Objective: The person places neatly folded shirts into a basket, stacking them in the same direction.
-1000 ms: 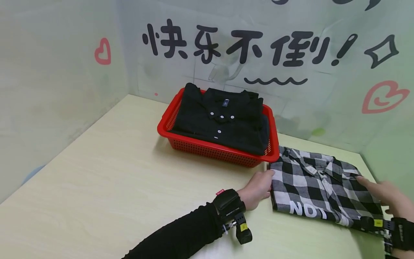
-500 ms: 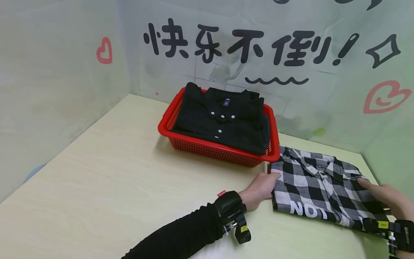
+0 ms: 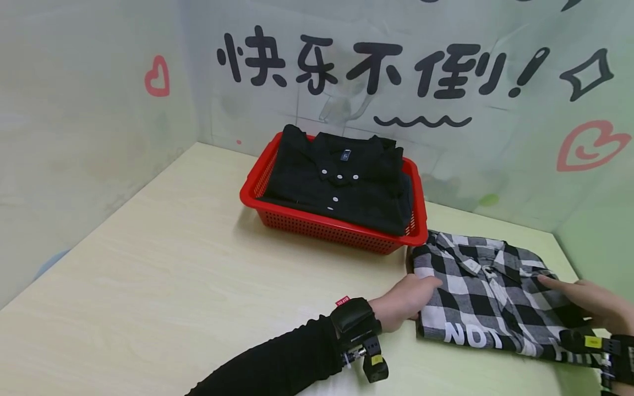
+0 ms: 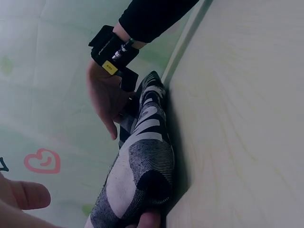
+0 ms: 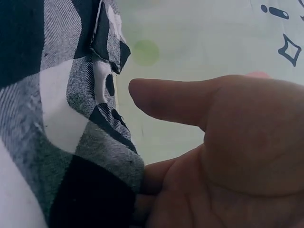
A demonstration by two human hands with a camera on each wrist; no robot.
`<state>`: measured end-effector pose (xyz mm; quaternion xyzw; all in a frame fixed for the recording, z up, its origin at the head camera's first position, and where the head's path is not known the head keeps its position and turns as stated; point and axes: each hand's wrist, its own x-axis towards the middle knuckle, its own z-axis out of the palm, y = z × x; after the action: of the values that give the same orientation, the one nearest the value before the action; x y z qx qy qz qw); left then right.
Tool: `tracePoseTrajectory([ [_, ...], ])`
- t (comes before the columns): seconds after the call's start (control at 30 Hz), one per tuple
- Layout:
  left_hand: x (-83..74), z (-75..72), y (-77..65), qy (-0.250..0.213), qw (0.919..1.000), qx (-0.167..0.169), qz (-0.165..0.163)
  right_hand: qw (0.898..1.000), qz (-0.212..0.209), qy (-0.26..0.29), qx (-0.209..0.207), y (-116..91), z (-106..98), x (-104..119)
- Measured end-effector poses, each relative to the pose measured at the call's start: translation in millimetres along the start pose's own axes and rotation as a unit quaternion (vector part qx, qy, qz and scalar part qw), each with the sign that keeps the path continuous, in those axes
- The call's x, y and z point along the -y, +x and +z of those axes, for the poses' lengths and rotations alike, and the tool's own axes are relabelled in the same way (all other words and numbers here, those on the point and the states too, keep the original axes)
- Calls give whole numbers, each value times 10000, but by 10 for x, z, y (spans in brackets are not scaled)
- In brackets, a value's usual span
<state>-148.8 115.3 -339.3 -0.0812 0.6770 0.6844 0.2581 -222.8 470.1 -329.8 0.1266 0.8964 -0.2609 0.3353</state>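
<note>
A folded black-and-white plaid shirt [image 3: 475, 297] with white lettering along its near edge lies on the table at the right. My left hand [image 3: 408, 301] holds its left edge, fingertips tucked beneath and thumb over the top. At the opposite side my right hand [image 3: 589, 302] has its fingers under the edge. In the right wrist view the right thumb [image 5: 166, 99] stretches out above the cloth, apart from it. The left wrist view shows a left fingertip [image 4: 149, 219] below the shirt's folded side, with the left thumb [image 4: 33, 195] raised off it.
A red plastic basket [image 3: 317, 224] stands at the back middle, holding a folded black buttoned shirt [image 3: 342, 184] with more dark cloth under it. Its right corner is close against the plaid shirt. Printed walls [image 3: 317, 110] bound the table [image 3: 173, 264] at the back and sides.
The plaid shirt has shifted a little toward me, away from the back wall. My left hand has reached slightly farther right over its edge. The basket has stayed in place.
</note>
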Motion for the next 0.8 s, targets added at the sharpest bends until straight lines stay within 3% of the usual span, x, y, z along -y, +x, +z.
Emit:
tracePoseTrajectory([
  [0.1, 4, -13, 5, -87, 9999, -149, 6, 10000, -15, 86, 20, 5, 10, -13],
  [0.3, 3, -63, 83, 639, 9961, -496, 363, 9993, -176, 230, 245, 52, 7, -32],
  [0.57, -48, -115, 208, -306, 9983, -471, 153, 9987, -167, 286, 390, 98, -19, -22],
  [0.7, -17, -133, 302, -298, 9978, -533, 275, 9967, -329, 572, 472, 95, -18, -28],
  [0.8, 2, -150, 382, -134, 9973, -604, 401, 9860, -628, 1248, 906, 74, 1, -33],
])
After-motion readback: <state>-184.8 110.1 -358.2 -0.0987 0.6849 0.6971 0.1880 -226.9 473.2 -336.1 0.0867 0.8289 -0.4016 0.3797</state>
